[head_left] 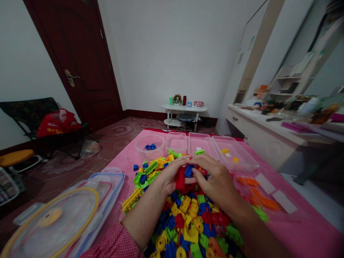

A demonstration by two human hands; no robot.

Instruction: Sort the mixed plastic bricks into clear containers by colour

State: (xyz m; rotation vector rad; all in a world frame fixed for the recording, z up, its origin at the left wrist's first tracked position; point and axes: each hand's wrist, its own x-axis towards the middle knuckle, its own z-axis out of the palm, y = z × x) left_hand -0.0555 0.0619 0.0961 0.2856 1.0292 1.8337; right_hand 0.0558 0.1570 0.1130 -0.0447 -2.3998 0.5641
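Above a heap of toy building bricks (190, 206), my two hands meet with their fingertips close together. A red brick (180, 179) lies against the palm of my left hand (173, 172), whose fingers curl over it. My right hand (216, 175) bends inward, its thumb against a blue brick (189, 171) that sits right beside the red one. Part of both bricks is hidden by the fingers. Yellow, green, blue, red and orange pieces spread below and around my wrists.
Beyond the heap stand a round clear tub (149, 157) with blue pieces and several rectangular clear containers (176, 148). Stacked lids (107, 193) lie at the left edge. Orange pieces (264, 200) and white cards (285, 201) are on the right of the pink cloth (303, 229).
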